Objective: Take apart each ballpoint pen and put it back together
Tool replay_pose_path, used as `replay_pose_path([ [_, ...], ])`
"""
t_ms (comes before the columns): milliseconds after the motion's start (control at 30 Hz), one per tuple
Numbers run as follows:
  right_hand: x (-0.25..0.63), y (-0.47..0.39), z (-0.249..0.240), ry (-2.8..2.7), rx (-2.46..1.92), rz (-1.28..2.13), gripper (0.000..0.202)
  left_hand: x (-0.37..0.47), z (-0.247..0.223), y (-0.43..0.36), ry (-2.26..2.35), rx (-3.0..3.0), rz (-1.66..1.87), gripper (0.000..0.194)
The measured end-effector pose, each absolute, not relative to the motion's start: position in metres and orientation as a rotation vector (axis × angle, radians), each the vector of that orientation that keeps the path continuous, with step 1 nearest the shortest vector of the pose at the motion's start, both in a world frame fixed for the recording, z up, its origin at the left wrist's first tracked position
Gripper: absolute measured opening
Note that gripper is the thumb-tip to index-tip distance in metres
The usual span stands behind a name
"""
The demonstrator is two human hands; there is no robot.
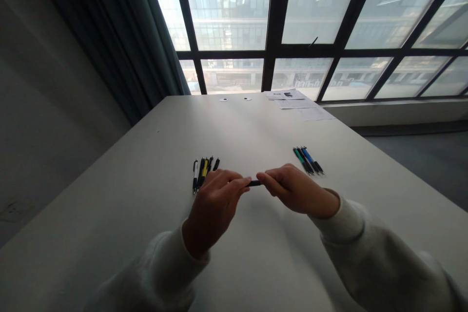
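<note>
A dark pen (255, 183) is held level between my two hands above the white table. My left hand (220, 200) is closed on its left end, and my right hand (292, 187) pinches its right end. Just beyond my left hand lies a group of several pens (204, 169), black, white and yellow, partly hidden by that hand. Past my right hand, several green, black and blue pens (308, 161) lie side by side at a slant.
The white table (139, 195) narrows toward a large window. Papers (294, 100) lie at its far right edge, with two small white pieces (223, 100) (247, 99) to their left. A dark curtain (120, 34) hangs at the left.
</note>
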State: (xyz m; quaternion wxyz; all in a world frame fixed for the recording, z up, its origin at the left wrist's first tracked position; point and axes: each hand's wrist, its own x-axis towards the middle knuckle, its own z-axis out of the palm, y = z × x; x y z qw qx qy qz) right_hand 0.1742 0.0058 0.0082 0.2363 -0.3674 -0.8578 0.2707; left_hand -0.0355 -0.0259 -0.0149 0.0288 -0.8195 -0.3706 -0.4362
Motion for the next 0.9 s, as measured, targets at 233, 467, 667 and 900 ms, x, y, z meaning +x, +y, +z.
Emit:
replay_pose_path([
  [233, 0.175, 0.008, 0.006, -2.181, -0.846, 1.093, 0.028, -0.046, -0.007, -0.020, -0.951, -2.551, -1.038, 0.021],
  [467, 0.173, 0.006, 0.007, -1.784, -0.663, 1.524, 0.024, -0.042, 0.014, -0.014, -1.218, -2.234, -1.462, 0.076],
  [667, 0.160, 0.001, 0.001, -1.600, -0.409, 1.662, 0.017, -0.031, 0.030, -0.019, -1.289, -2.925, -1.918, 0.091],
  [900, 0.156, -0.006, 0.002, -1.585, -0.414, 1.678, 0.018, -0.030, 0.037, -0.016, -1.368, -3.007, -2.047, 0.071],
])
